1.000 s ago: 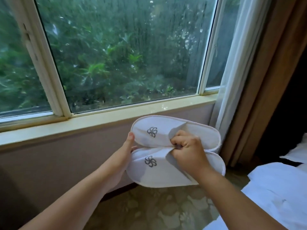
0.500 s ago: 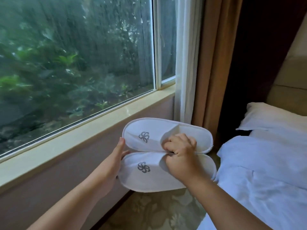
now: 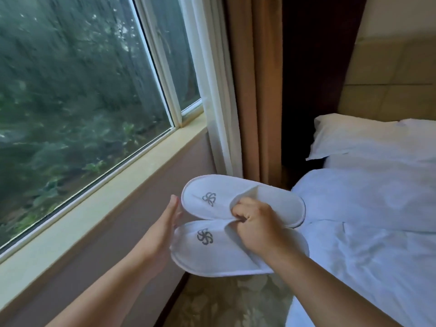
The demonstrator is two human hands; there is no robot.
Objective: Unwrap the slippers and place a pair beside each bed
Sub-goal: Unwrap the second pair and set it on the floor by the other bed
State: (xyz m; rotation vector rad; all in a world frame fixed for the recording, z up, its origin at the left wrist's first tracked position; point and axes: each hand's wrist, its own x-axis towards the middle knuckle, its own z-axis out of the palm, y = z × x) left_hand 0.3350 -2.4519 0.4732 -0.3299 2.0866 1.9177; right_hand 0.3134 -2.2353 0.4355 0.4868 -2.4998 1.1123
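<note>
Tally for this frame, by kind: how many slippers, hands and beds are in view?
Slippers: 2, the upper slipper and the lower slipper
Hands: 2, the left hand and the right hand
Beds: 1, the bed
Total: 5

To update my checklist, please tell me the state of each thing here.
Pair of white terry slippers: unwrapped, held in the air.
Right grip: pinches both slippers.
Left grip: open, touching slipper toes.
Tan fabric curtain: drawn aside.
Glass window: shut.
White bed: made.
</note>
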